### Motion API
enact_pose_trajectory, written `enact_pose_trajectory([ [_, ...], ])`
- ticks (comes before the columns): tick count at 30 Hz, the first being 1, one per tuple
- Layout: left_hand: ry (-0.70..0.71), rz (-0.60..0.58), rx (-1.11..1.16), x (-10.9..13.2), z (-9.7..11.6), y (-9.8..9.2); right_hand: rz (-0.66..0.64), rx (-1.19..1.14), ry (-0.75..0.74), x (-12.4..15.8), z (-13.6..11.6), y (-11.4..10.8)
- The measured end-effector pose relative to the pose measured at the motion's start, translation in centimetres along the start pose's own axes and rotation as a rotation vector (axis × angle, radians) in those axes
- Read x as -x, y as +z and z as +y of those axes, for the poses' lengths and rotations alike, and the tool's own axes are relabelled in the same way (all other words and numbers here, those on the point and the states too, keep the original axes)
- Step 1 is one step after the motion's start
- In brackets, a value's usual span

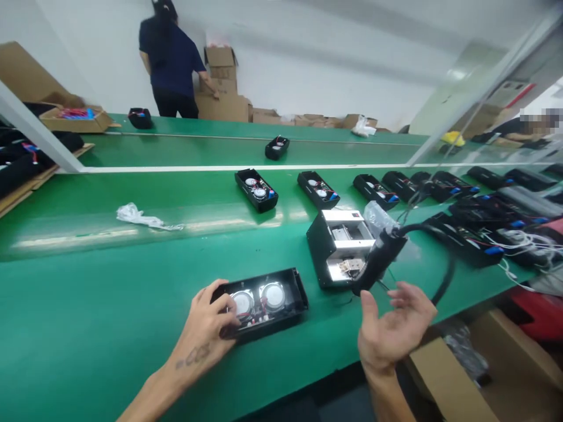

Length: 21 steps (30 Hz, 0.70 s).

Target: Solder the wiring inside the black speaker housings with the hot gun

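My left hand [211, 319] is closed on the left end of a black speaker box [288, 299], with two round silver-white speaker drivers [272, 296] and small wires showing inside. The box lies slightly turned on the green bench. To its right, my right hand [396, 322] is spread, palm up, with nothing in it. Just beyond those fingers a black electric screwdriver [380, 258] leans at a slant in front of a screw feeder [323, 252]; whether it rests on the feeder or hangs by its cable I cannot tell.
Several similar speaker boxes [257, 190] stand along the green line behind. More crowd the right side with white cables [523, 249]. A crumpled plastic bag [141, 217] lies at left. An open carton [519, 375] sits below right. A person [171, 64] stands behind by stacked cartons.
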<state>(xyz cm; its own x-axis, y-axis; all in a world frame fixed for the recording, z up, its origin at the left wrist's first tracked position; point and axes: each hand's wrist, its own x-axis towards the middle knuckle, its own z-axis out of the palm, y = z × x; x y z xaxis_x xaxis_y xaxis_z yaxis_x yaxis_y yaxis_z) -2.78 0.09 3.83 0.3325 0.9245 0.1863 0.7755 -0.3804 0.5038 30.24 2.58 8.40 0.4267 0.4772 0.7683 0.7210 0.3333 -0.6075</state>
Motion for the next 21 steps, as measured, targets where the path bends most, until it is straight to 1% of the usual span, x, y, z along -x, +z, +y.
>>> enact_pose_trajectory([
  [1, 0.042, 0.048, -0.044, 0.6, -0.2, 0.6, -0.047, 0.082, 0.09, -0.5, 1.5, -0.2],
  [2, 0.065, 0.077, -0.072, 0.9, -0.4, 1.0, -0.146, 0.123, 0.181, -1.2, 2.8, 0.0],
  [3, 0.078, 0.099, -0.09, 1.0, -0.7, 1.3, -0.246, 0.116, 0.264, -1.9, 3.9, 0.3],
  [4, 0.089, 0.111, -0.1, 1.1, -1.0, 1.5, -0.309, 0.076, 0.328, -2.5, 4.8, 0.8],
  [5, 0.104, 0.113, -0.104, 1.0, -1.3, 1.6, -0.329, 0.021, 0.37, -2.9, 5.6, 1.3],
  [8, 0.143, 0.105, -0.097, 0.7, -2.1, 1.4, -0.275, -0.174, 0.421, -2.7, 6.7, 2.1],
  [10, 0.161, 0.11, -0.092, 0.7, -2.6, 1.3, -0.333, -0.342, 0.481, -2.3, 6.6, 2.1],
  [12, 0.167, 0.126, -0.095, 0.9, -3.0, 1.3, -0.409, -0.515, 0.545, -2.5, 5.8, 1.8],
  [13, 0.172, 0.13, -0.103, 1.0, -3.3, 1.4, -0.398, -0.58, 0.547, -3.0, 5.2, 1.7],
  [14, 0.179, 0.136, -0.116, 1.0, -3.5, 1.5, -0.349, -0.633, 0.526, -3.7, 4.5, 1.6],
  [17, 0.244, 0.154, -0.187, 0.7, -3.6, 2.3, -0.121, -0.719, 0.375, -6.2, 2.8, 1.8],
  [18, 0.28, 0.164, -0.215, 0.5, -3.5, 2.7, -0.074, -0.715, 0.325, -6.9, 2.6, 2.1],
  [19, 0.307, 0.177, -0.239, 0.3, -3.2, 3.1, -0.062, -0.696, 0.289, -7.4, 2.5, 2.4],
  [21, 0.301, 0.206, -0.268, -0.1, -2.4, 3.9, -0.126, -0.647, 0.252, -7.9, 2.9, 3.1],
])
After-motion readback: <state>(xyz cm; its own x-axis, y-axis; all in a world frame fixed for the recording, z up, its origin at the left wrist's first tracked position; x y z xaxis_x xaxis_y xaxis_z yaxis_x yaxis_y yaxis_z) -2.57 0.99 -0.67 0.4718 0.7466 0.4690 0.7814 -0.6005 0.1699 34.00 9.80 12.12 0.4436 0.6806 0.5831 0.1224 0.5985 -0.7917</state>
